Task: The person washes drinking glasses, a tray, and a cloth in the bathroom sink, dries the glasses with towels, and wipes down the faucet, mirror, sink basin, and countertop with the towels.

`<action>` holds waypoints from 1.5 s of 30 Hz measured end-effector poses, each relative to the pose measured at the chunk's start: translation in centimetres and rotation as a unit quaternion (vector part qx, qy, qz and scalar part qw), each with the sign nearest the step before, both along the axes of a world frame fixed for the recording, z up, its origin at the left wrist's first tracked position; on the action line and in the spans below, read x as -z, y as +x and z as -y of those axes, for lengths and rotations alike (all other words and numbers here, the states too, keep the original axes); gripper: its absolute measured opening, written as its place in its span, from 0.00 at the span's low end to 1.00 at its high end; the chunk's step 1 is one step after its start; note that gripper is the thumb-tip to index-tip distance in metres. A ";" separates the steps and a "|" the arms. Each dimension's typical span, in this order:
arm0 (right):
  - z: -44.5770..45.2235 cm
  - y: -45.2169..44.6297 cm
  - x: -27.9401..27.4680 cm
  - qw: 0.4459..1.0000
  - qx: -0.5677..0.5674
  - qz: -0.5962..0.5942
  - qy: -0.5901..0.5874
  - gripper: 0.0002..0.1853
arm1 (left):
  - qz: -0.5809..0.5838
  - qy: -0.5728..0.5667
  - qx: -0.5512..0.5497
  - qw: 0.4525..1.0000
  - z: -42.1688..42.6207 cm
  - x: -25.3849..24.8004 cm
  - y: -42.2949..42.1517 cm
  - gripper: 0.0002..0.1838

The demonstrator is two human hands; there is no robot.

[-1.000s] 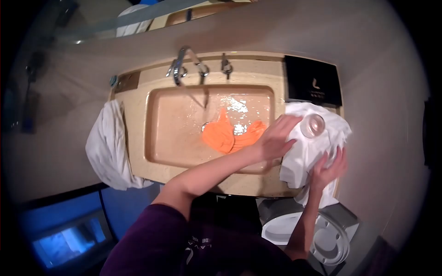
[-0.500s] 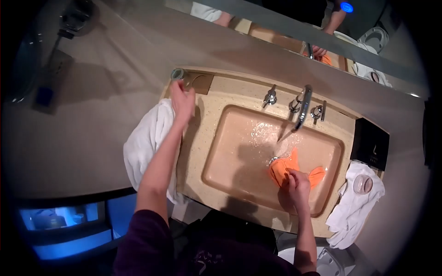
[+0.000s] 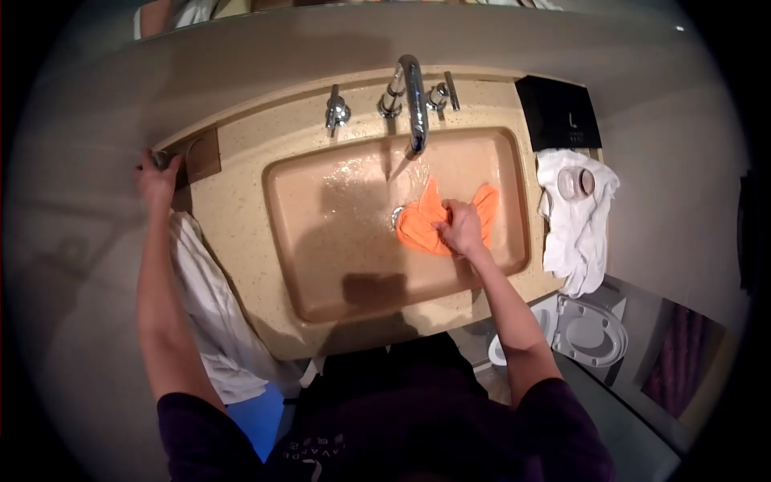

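Observation:
An orange cloth (image 3: pixel 423 229) lies bunched in the wet sink basin (image 3: pixel 291 277), partly over the drain. My right hand (image 3: pixel 462 229) pinches its upper folds with the fingertips. Water runs from the chrome faucet (image 3: pixel 414 112) into the basin beside the cloth. At the counter's far left corner, my left hand (image 3: pixel 157 183) has its fingers around a small glass (image 3: pixel 163 159). Most of that glass is hidden by the fingers. A brown tray (image 3: pixel 202 157) sits just right of it.
A white towel (image 3: pixel 213 305) hangs over the counter's left edge. On the right, another glass (image 3: pixel 576 184) lies on a folded white towel (image 3: pixel 574 249), below a black box (image 3: pixel 560 112). Faucet handles (image 3: pixel 337 111) flank the spout. A toilet (image 3: pixel 590 331) stands lower right.
The head view has turned and shifted, so the sink appears more level and further left. My left hand stays at the glass in the corner; my right hand stays on the orange cloth.

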State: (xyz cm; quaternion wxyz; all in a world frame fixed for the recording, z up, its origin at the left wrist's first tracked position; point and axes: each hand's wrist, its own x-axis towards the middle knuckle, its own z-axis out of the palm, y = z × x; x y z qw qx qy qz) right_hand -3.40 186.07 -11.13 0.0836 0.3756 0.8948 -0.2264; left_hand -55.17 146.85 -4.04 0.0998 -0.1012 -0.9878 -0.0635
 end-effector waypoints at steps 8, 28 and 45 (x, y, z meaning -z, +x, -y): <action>-0.4 3.0 -0.9 0.962 0.211 -0.139 -0.106 0.19 | 0.109 0.343 0.017 0.933 -5.3 -7.2 15.1 0.39; 0.0 -3.5 -2.0 0.818 0.222 -0.287 -0.446 0.19 | 0.699 0.592 -0.078 0.392 -25.3 6.9 29.1 0.26; 1.3 -8.1 -2.0 0.725 0.003 -0.223 -0.652 0.31 | 0.614 0.543 -0.016 0.573 -26.4 10.4 29.0 0.19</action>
